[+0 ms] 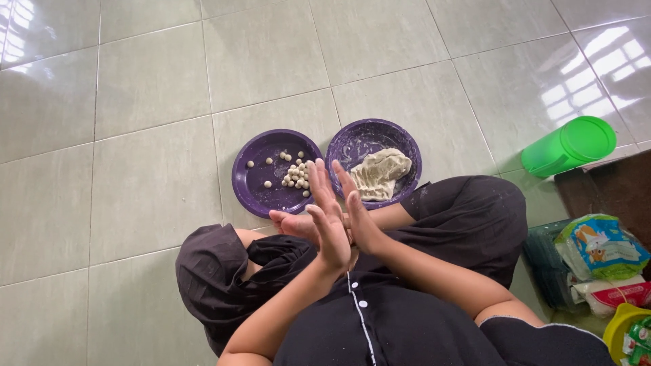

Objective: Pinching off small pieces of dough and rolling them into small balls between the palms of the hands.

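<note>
My left hand (329, 220) and my right hand (361, 218) are pressed flat together, palm to palm, fingers straight and pointing away from me. Anything between the palms is hidden. They hover over my crossed legs, just in front of two purple plates on the tiled floor. The left plate (254, 186) carries several small pale dough balls (296, 173). On the right plate (352, 142) lies a lump of pale dough (380, 173), and that plate is smeared with flour.
A green lidded container (569, 146) lies on its side at the right. Bags and packets (600, 254) sit by my right knee, next to a yellow tub (627, 329). A dark mat (617, 186) is at the right edge.
</note>
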